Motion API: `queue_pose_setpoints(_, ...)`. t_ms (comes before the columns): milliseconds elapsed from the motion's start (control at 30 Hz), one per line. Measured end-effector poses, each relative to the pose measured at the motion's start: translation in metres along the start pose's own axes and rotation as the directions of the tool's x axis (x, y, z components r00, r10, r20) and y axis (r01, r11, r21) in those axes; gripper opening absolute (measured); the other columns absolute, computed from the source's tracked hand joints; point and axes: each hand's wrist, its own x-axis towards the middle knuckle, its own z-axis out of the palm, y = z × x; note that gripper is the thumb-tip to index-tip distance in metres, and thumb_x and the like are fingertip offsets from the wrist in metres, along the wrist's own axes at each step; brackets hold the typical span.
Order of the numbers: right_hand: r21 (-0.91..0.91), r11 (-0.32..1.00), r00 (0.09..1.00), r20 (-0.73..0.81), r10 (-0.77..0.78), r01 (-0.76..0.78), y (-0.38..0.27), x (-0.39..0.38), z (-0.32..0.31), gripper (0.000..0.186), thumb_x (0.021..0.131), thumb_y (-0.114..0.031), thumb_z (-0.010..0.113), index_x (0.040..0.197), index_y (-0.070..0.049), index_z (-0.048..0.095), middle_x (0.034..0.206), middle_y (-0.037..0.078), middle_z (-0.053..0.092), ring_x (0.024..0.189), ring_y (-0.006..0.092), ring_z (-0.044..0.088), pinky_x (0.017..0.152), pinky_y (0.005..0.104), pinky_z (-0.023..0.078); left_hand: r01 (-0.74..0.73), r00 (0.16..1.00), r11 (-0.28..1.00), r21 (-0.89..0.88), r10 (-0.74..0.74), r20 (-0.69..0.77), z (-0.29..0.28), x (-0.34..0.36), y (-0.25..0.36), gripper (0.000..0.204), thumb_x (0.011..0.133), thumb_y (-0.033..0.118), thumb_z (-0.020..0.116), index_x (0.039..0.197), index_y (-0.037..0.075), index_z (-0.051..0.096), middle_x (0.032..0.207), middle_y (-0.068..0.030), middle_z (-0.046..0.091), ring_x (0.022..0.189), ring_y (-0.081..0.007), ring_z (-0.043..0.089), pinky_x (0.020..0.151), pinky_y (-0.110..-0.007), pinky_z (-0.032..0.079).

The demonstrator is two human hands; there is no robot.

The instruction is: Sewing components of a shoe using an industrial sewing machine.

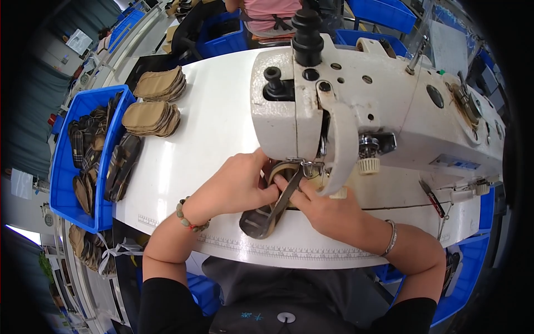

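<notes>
A dark shoe upper (257, 221) with a tan lining and a zipper-like toothed strip lies under the needle area of a white sewing machine (278, 131). On its left side my left hand (236, 183) grips the edge, thumb and fingers closed together; the fingertips are partly hidden behind the machine head. From the right, my right hand (328, 211) has its fingers inside and on the strip, holding it close to the presser foot (311, 168). The stitching point itself is mostly covered by the machine and my fingers.
Two stacks of tan fabric pieces (151, 118) stand at the table's far left. Beside them a blue bin (83, 214) holds dark plaid shoe pieces, with more uppers (121, 167) against its side. Red-handled snips (431, 197) lie right. A person in pink (271, 12) sits beyond.
</notes>
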Motion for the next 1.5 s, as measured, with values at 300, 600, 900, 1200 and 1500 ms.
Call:
queue_pose_setpoints(300,-0.017,0.995,0.969,-0.223,-0.103,0.102,0.006,-0.001,0.015,0.047,0.079,-0.008,0.060,0.126,-0.001,0.063,0.106,0.011,0.067,0.052,0.0139,0.059,0.041,0.0266,0.045,-0.248,0.870,0.945,0.214,0.314,-0.379,0.004,0.011,-0.019,0.035,0.072,-0.008,0.061,0.100,0.009,0.074,0.098,-0.0120,0.067,0.076,-0.0279,0.069,0.068,-0.034,0.056)
queue_pose_setpoints(600,0.057,0.991,0.976,-0.186,-0.112,0.124,0.008,-0.008,0.017,0.042,0.078,-0.006,0.062,0.119,0.001,0.065,0.103,0.015,0.071,0.057,0.0198,0.065,0.046,0.0333,0.050,-0.268,0.914,0.798,0.540,0.387,-0.119,0.012,0.013,0.000,0.014,0.078,0.013,0.070,0.090,0.012,0.076,0.073,-0.0093,0.070,0.065,-0.0275,0.068,0.058,-0.036,0.054)
queue_pose_setpoints(900,0.085,0.994,0.986,-0.153,-0.058,0.072,0.004,-0.012,0.025,0.039,0.080,-0.007,0.062,0.118,-0.004,0.068,0.103,0.011,0.069,0.070,0.0223,0.063,0.052,0.0343,0.051,-0.243,0.913,0.859,0.451,0.360,-0.192,0.025,0.005,-0.018,0.034,0.075,0.000,0.062,0.103,0.013,0.077,0.098,-0.0093,0.071,0.086,-0.0298,0.068,0.069,-0.037,0.057)
queue_pose_setpoints(1200,0.161,0.986,0.988,-0.151,-0.021,0.046,0.004,-0.007,0.021,0.043,0.075,-0.008,0.064,0.118,-0.004,0.067,0.084,0.006,0.064,0.049,0.0194,0.057,0.043,0.0333,0.044,-0.217,0.955,0.953,0.212,0.252,-0.155,0.026,0.008,-0.006,0.026,0.080,0.011,0.067,0.104,0.006,0.075,0.094,-0.0154,0.070,0.088,-0.0331,0.067,0.076,-0.039,0.055)
queue_pose_setpoints(1500,0.042,0.999,0.999,-0.045,-0.007,0.009,0.000,-0.007,0.015,0.035,0.081,-0.011,0.061,0.115,-0.008,0.071,0.121,0.007,0.067,0.092,0.0231,0.069,0.076,0.0405,0.057,-0.228,0.922,0.887,0.401,0.329,-0.205,0.034,0.008,-0.012,0.031,0.075,0.008,0.069,0.104,0.012,0.076,0.096,-0.0074,0.070,0.084,-0.0283,0.067,0.067,-0.036,0.056)
